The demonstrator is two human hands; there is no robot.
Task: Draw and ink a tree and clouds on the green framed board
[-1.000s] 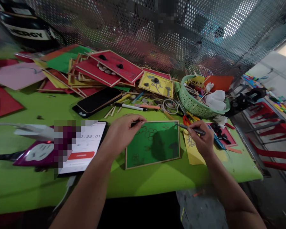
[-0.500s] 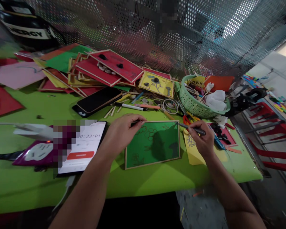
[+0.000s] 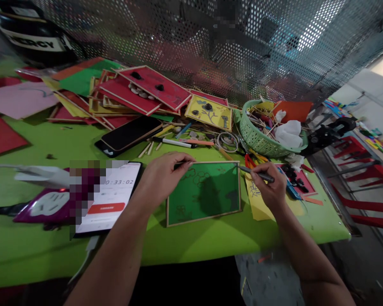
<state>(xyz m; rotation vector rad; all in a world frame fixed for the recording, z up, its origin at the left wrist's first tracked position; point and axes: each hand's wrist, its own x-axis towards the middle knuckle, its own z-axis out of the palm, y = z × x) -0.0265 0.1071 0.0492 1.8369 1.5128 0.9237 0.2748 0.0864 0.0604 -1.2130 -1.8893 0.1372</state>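
Observation:
A green card [image 3: 221,187] with a thin wooden-strip frame lies on the table before me, flower and leaf outlines drawn on it. My right hand [image 3: 270,185] grips a dark marker pen [image 3: 258,173], its tip at the card's upper right corner. At the upper left corner, my left hand [image 3: 166,176] is closed in a pinch on a small dark object [image 3: 178,165], mostly covered by the fingers. A yellow sheet [image 3: 264,208] with line drawings lies partly under my right hand.
A lit phone [image 3: 115,199] showing a timer lies beside a purple power strip [image 3: 44,206]. Behind are a dark phone [image 3: 130,135], a white marker [image 3: 175,143], stacked framed cards [image 3: 153,87] and a green basket [image 3: 258,138] of scraps. A perforated metal panel [image 3: 178,46] rises behind.
The pen tip stays around the card's upper right corner, and both hands hold almost the same pose. The phone's timer has advanced by one second. The view has shifted very slightly.

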